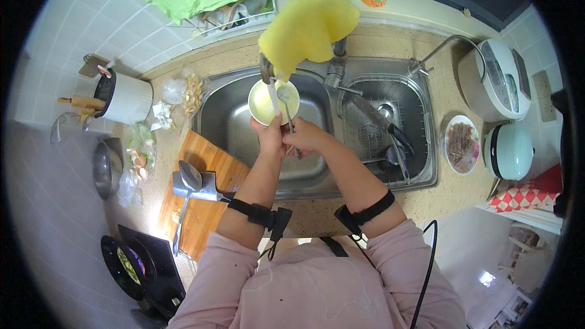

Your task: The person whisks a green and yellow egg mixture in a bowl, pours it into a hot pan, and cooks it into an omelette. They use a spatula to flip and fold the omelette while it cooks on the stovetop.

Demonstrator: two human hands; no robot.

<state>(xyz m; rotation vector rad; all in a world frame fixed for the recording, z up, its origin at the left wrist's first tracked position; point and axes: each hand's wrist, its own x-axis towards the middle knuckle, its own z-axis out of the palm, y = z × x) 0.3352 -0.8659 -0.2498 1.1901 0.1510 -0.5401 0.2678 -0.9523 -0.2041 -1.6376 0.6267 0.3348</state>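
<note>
My left hand grips the near edge of a pale bowl over the left sink basin. A stream of water runs from the faucet spout into the bowl. My right hand is closed around a metal spoon, its head inside the bowl and its handle slanting down past my fingers. Both hands are close together and seem to touch. A yellow cloth drapes over the faucet and hides much of it.
Left of the sink, a wooden cutting board bears a cleaver and a metal spatula. A knife and ladle lie in the right basin. A covered plate and rice cooker stand right; a pan sits lower left.
</note>
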